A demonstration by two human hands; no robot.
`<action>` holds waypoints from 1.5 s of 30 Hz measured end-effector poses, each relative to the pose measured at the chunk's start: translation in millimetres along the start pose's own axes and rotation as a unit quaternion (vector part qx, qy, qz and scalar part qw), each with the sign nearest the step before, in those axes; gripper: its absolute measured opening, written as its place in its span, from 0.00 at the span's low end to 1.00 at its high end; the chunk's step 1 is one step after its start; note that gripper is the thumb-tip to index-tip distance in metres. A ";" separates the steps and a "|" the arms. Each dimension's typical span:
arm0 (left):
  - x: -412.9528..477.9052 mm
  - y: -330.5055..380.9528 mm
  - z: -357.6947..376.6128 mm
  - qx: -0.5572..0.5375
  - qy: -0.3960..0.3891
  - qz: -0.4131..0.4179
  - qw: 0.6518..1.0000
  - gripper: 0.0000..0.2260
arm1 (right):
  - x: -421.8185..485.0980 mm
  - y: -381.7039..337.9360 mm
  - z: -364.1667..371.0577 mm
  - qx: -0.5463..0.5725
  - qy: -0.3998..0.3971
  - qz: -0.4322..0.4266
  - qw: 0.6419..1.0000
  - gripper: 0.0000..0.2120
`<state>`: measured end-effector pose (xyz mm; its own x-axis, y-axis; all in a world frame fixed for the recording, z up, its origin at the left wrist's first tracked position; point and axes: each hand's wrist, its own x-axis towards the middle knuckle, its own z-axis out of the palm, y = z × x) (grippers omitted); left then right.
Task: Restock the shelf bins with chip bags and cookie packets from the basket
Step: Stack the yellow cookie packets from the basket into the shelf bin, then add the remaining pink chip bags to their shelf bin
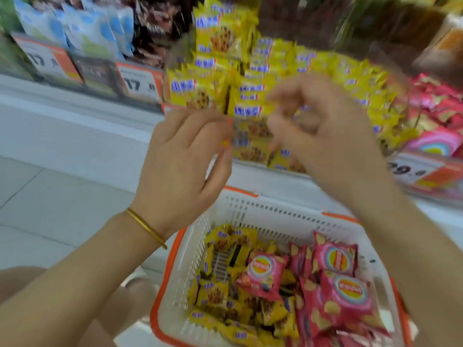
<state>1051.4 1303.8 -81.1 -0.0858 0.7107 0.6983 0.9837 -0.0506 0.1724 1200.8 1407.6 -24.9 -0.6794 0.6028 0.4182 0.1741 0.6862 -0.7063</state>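
Both hands are raised in front of the shelf bin of yellow cookie packets [250, 71]. My left hand [185, 159] has fairly straight fingers whose tips touch the left edge of the front yellow packets [250, 128]. My right hand [325, 136] is blurred, its fingers curled at the right edge of the same packets; whether it pinches one is unclear. Below, the white basket with orange rim [250, 209] holds several yellow cookie packets [213, 296] on its left and pink chip bags [350, 296] on its right.
A bin of pink chip bags [436, 116] sits right of the yellow bin. Blue-white bags [82, 28] and dark packets [155, 23] fill the shelf at upper left. Price tags [140, 83] line the shelf edge. White floor tiles [50, 196] lie to the left.
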 end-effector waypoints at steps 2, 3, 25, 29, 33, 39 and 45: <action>-28.9 3.3 14.1 0.008 -0.103 0.009 0.995 0.12 | -45.3 26.6 16.9 0.005 -0.094 0.088 0.992 0.09; -42.3 3.1 22.2 0.011 -0.153 0.004 0.988 0.13 | -61.9 48.7 30.8 -0.009 -0.147 0.138 0.979 0.08; -59.3 36.4 111.8 -0.083 -0.514 -0.188 0.833 0.10 | -169.3 210.0 93.0 -0.195 -0.365 0.246 0.877 0.44; -52.6 67.0 122.5 -0.351 -0.514 -0.476 0.621 0.13 | -162.9 160.5 43.0 -0.180 -0.276 0.182 0.926 0.49; -47.4 103.3 132.5 -0.468 -0.444 -0.558 0.522 0.28 | -170.8 128.0 -3.4 -0.197 -0.250 0.147 0.937 0.52; -8.5 145.1 128.3 -0.513 -0.394 -0.516 0.562 0.15 | -175.1 117.1 -79.6 0.121 -0.131 0.275 0.945 0.39; 35.5 182.3 112.7 -0.567 -0.364 -0.446 0.588 0.11 | -167.5 111.0 -129.5 0.207 0.073 0.387 0.895 0.32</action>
<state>1245.4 1398.9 -103.2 0.0087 0.9008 -0.4342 -0.1765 0.4288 0.8860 1426.3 1435.5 -99.3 -0.3630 0.9004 -0.2396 0.2532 -0.1522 -0.9554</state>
